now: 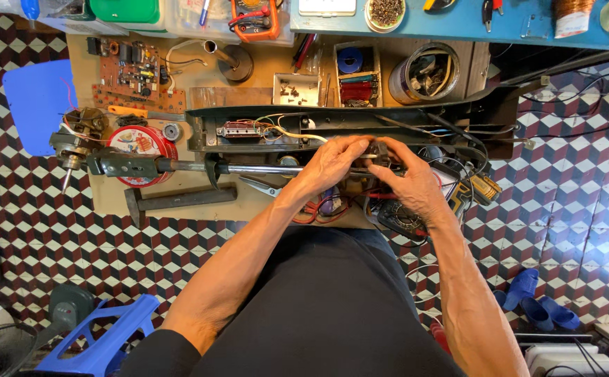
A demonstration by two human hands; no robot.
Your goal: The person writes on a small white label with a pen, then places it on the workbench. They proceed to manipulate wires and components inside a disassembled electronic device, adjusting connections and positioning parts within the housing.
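My left hand and my right hand meet over a small dark part, fingers of both pinched on it. It sits just in front of a long open dark casing with wires and a small board inside. Red wires and a black meter lie under my wrists. What the part is stays hidden by my fingers.
A metal rod tool, a round red tin, a hammer, pliers and a brown circuit board lie on the low wooden bench. A yellow and black tool is at right. Blue stool and blue sandals on the patterned floor.
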